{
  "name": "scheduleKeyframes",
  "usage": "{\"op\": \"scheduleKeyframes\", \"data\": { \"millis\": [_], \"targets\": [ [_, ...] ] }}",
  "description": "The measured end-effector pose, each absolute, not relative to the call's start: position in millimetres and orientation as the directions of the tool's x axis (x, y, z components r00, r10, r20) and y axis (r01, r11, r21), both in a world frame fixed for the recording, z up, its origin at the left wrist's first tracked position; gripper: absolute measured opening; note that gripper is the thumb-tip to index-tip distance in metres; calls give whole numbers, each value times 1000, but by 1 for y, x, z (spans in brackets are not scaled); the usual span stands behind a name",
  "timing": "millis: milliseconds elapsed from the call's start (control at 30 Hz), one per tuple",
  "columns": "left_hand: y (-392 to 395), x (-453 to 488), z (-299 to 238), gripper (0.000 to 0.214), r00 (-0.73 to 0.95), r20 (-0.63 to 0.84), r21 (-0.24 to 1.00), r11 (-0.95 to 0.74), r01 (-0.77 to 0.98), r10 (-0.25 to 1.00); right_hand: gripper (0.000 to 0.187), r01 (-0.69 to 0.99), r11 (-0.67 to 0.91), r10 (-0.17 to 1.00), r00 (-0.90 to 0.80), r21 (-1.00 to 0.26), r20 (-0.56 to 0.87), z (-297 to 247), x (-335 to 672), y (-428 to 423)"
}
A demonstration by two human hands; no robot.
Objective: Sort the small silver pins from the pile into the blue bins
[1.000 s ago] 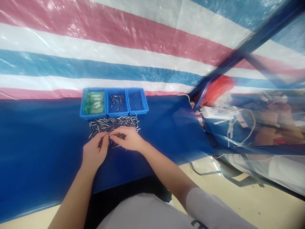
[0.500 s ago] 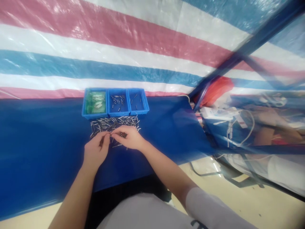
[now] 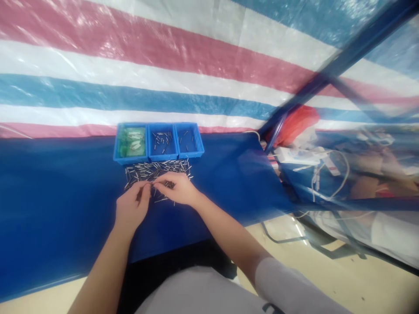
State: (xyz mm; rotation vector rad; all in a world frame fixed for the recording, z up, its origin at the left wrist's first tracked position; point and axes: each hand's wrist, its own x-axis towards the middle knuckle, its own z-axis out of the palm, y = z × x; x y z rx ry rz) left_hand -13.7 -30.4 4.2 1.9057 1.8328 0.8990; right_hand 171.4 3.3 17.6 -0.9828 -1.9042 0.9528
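My left hand (image 3: 133,204) and my right hand (image 3: 176,186) meet fingertip to fingertip over the near side of a heap of thin metal pins (image 3: 147,169). Both are closed in a pinch; whatever lies between the fingers is too small to make out. Behind the heap three blue bins stand in a row. The left bin (image 3: 117,148) holds a green plastic bag with pale pieces (image 3: 135,141). Several metal pins lie in the middle bin (image 3: 163,156), and a few more are scattered in the right bin (image 3: 191,154).
The blue table (image 3: 59,209) runs up to a striped plastic sheet (image 3: 147,65) at the back. A slanted blue metal post (image 3: 304,96) rises on the right. Beyond it are a red bag (image 3: 297,124), white cables and a blurred second table.
The view has shifted very slightly. My hands keep the same pinch over the metal pins, with hardly any visible movement.
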Motion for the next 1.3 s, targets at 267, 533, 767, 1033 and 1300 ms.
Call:
{"op": "scheduleKeyframes", "data": {
  "millis": [267, 533, 767, 1033, 1300],
  "targets": [
    [-30, -14, -2, 26, -60, 252, 659, -126, 742, 966, 16, 302, 480, 848, -403, -824, 346, 15, 171, 5],
    [-29, -16, -4, 27, -58, 251, 668, -129, 733, 966, 11, 389, 607, 765, -524, -693, 375, 7, 168, 12],
    [-29, -14, -3, 25, -8, 250, 624, -154, 766, 968, 11, 410, 608, 772, -504, -680, 387, 2, 168, 13],
    [-31, -11, -4, 23, 6, 353, 563, -218, 797, 936, 11, 398, 610, 779, -458, -686, 427, -1, 167, 14],
    [-27, -12, -12, 15, 100, 404, 524, -320, 790, 909, 11, 417, 579, 802, -445, -701, 398, -2, 167, 13]
  ]
}}
